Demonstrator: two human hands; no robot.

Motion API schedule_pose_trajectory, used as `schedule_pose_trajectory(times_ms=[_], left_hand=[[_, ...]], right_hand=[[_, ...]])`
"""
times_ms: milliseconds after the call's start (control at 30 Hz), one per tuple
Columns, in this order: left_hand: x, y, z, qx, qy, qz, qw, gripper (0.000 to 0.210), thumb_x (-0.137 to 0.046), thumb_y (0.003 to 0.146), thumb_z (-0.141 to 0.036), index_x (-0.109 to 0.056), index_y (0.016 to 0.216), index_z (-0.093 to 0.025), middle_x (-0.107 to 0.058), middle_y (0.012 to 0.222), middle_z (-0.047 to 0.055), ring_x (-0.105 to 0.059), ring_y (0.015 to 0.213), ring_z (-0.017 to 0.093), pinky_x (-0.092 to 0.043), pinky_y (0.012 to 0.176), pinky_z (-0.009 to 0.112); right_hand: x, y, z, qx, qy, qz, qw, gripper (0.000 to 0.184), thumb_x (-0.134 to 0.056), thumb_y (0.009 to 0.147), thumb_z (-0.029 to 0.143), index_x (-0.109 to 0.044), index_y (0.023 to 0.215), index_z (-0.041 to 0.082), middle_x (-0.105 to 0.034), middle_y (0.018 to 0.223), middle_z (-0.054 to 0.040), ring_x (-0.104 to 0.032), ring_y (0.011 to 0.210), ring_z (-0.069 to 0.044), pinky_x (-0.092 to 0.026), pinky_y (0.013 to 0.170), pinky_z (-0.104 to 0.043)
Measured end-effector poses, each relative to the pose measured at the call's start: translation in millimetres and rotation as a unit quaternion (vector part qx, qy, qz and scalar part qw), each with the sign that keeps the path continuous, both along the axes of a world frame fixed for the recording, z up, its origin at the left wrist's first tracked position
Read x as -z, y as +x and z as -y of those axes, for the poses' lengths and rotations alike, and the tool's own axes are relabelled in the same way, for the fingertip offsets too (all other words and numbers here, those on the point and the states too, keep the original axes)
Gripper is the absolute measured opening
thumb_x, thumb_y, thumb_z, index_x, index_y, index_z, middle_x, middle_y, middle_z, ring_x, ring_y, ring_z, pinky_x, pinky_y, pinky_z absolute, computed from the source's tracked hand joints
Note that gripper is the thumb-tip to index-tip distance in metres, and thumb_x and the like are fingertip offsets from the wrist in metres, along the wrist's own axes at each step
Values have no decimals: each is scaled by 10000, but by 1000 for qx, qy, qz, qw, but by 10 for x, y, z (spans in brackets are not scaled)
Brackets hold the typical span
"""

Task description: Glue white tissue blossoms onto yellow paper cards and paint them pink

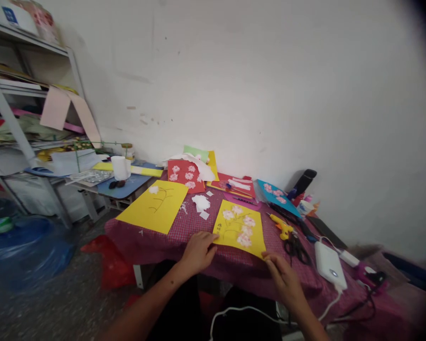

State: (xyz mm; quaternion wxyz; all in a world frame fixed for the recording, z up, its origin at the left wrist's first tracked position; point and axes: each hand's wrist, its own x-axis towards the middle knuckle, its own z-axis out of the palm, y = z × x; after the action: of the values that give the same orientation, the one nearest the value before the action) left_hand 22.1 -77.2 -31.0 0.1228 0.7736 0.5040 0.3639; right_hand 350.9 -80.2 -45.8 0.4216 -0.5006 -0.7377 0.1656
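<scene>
A yellow sheet of paper (239, 244) with pink-and-white paper flowers and drawn brown branches lies near the table's front edge. My left hand (198, 253) holds its lower left corner, the index fingertip resting on top. At the lower right corner, my right hand (281, 273) pinches the sheet between thumb and fingers. Left of it is another yellow sheet (138, 213), with drawn branches and one white piece near its top. Small white paper squares (200, 203) are piled between the two sheets.
Behind lie a red flower sheet (175, 174) and a blue flower sheet (287, 204). To the right are a yellow glue gun (283, 228), black scissors (297, 248) and a white power bank (330, 265), its cable crossing my lap. A shelf (71, 71) stands left.
</scene>
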Motion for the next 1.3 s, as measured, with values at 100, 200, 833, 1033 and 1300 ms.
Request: schedule_pose_trajectory(times_ms=[100,200,833,1033,1300], left_hand=[[46,3,-27,0,16,11,1000,294,-594,899,-188,-702,1173,-194,-731,1114,70,-644,1068,260,-488,942,437],[100,-6,-42,15,39,35,999,243,-579,895,-154,-730,1079,-205,-746,1062,51,-663,1020,238,-494,917,419],[-111,35,192,100,-16,103,990,219,-553,890,-146,-734,1007,-181,-731,994,52,-664,956,176,-511,870,336],[-116,66,219,108,-200,228,947,276,-583,796,-168,-727,1032,-157,-724,996,69,-674,869,183,-527,794,330],[-193,214,276,59,-355,424,831,410,-665,850,-540,-451,902,-194,-641,918,24,-691,768,164,-550,568,259]], right_hand=[[-39,-42,43,-16,-10,-3,1000,291,-547,987,476,-706,972,232,-738,1135,-106,-690,1075,-278,-538,960,-377],[-83,-84,96,-9,-27,-26,999,297,-566,978,484,-706,983,222,-747,1088,-100,-699,1025,-271,-548,911,-354],[-252,-3,100,82,-346,-36,934,419,-589,853,581,-574,632,225,-569,426,18,-527,348,-161,-318,356,-236],[-217,-74,70,89,-332,-96,934,298,-617,793,501,-613,760,205,-642,522,5,-584,379,-163,-344,358,-231],[-254,-160,140,64,-367,-154,915,234,-584,772,444,-598,818,215,-652,575,14,-573,384,-148,-351,355,-227]])
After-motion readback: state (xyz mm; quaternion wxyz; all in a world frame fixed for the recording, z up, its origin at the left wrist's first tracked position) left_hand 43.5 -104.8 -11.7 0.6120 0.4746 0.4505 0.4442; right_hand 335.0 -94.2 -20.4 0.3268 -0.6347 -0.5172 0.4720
